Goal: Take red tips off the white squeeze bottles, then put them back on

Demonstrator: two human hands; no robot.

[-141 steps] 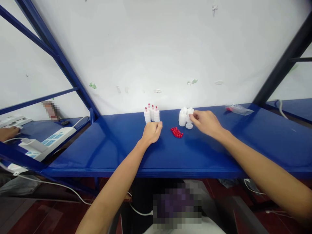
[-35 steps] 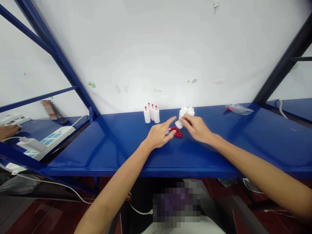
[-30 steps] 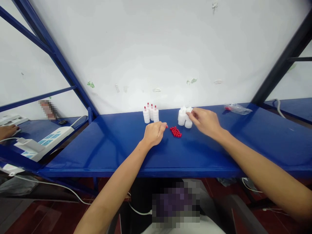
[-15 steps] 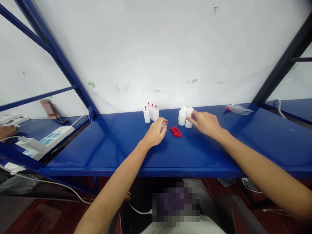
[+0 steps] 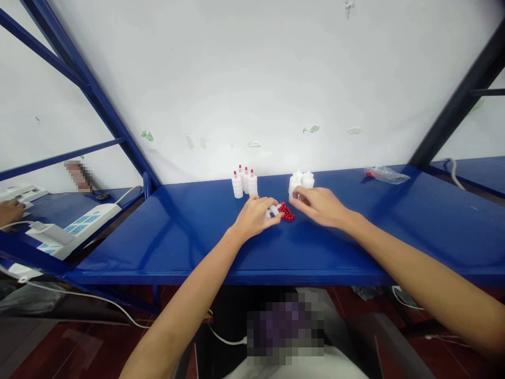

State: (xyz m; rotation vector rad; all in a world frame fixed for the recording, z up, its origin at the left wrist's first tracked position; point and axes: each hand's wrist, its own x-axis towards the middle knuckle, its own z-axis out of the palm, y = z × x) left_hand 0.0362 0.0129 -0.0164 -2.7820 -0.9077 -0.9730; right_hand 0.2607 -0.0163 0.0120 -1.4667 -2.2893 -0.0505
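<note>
My left hand (image 5: pixel 255 218) is closed around a small white squeeze bottle (image 5: pixel 272 211), tilted with its red-capped tip pointing right. That tip lies over a cluster of loose red caps (image 5: pixel 288 215) on the blue table. My right hand (image 5: pixel 322 205) is just right of the caps, thumb and forefinger curled together; anything between them is too small to make out. Behind its fingertips stand several white bottles (image 5: pixel 307 180) with no red on their tips, partly hidden by the hand. Several white bottles with red caps (image 5: pixel 237 185) stand upright beyond my left hand.
A clear plastic bag (image 5: pixel 389 175) with something red inside lies at the back right. On the left are a blue metal frame (image 5: pixel 106 113), a white power strip (image 5: pixel 84 223) and another person's hand (image 5: pixel 11 213). A white wall rises behind the table (image 5: pixel 189 231).
My right hand has come away from the uncapped bottles, moving left and nearer to me. My left hand has shifted right and turned, bringing its bottle into fuller view over the caps.
</note>
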